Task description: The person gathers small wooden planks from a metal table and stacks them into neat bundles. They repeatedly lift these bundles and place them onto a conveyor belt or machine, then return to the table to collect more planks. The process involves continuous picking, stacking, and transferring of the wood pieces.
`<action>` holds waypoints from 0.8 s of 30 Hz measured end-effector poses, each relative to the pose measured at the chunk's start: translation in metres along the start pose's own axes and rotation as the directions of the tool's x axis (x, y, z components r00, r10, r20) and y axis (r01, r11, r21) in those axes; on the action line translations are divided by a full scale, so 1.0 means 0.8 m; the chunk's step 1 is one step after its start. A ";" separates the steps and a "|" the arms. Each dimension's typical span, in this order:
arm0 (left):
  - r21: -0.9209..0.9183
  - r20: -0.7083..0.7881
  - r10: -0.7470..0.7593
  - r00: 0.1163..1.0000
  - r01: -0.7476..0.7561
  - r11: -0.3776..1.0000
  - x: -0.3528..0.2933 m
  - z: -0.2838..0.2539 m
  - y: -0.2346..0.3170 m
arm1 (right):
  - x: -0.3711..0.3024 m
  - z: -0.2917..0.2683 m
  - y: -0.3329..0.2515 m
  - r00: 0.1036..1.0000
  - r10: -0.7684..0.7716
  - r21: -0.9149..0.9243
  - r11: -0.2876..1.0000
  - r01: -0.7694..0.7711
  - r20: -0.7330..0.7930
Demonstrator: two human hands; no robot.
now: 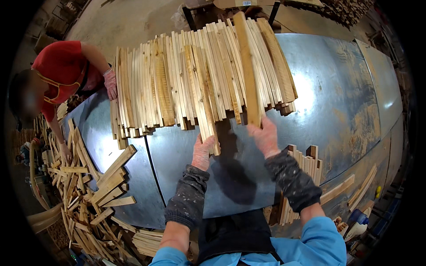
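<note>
A wide stack of narrow wooden strips (146, 88) lies across the metal table (319, 102), their ends toward me. My left hand (203, 152), in a pinkish work glove, is closed round the near end of a few wooden strips (202, 104) that stick out of the stack. My right hand (264, 137), gloved too, grips the near end of a broader, browner wooden board (247, 66). That board lies over the strips at the right part of the stack, its far end reaching past the others.
At the far left a co-worker in a red shirt (66, 66) has one gloved hand (110, 84) at the stack's left end. Loose wood offcuts (106, 181) are heaped at the left. Upright short strips (306, 164) and several loose pieces (338, 189) lie near my right forearm.
</note>
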State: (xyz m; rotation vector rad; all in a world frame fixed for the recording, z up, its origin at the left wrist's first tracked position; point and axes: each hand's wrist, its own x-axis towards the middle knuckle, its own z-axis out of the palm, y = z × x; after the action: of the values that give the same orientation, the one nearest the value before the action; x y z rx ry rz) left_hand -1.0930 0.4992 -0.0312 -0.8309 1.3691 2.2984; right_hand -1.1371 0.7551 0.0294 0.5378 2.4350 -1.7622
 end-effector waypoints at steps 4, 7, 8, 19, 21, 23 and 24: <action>-0.097 0.065 -0.033 0.997 0.039 0.994 -0.010 -0.011 0.017 | -0.079 0.040 0.011 0.996 0.003 0.049 0.999 -0.007 0.086; 0.016 -0.007 -0.003 1.000 0.004 1.000 -0.010 -0.018 0.022 | -0.103 0.070 0.018 0.994 0.009 -0.010 1.000 -0.007 0.107; 0.075 -0.023 0.022 0.999 -0.020 0.997 -0.007 -0.019 0.021 | -0.108 0.076 0.019 0.994 0.020 -0.049 0.999 -0.014 0.109; 0.170 -0.215 0.194 0.957 -0.159 0.973 -0.007 -0.011 0.026 | -0.134 0.111 -0.014 0.974 -0.190 -0.162 0.965 0.209 0.125; 0.412 -0.107 0.399 0.911 -0.324 0.851 -0.019 -0.010 0.042 | -0.145 0.123 -0.022 0.960 -0.233 -0.220 0.939 0.264 0.155; 0.430 0.066 0.429 0.901 -0.414 0.802 -0.030 -0.011 0.054 | -0.156 0.132 -0.029 0.900 -0.191 -0.267 0.913 0.310 0.393; 0.611 -0.095 0.322 0.942 -0.200 0.766 -0.029 -0.012 0.062 | -0.156 0.132 -0.032 0.837 -0.198 -0.257 0.894 0.368 0.510</action>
State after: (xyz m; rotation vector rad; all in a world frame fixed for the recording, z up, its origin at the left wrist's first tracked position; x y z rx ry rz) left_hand -1.0995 0.4670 0.0136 -0.6903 2.2606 1.7863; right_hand -1.0432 0.6206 0.0515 -0.2868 2.4527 -1.2811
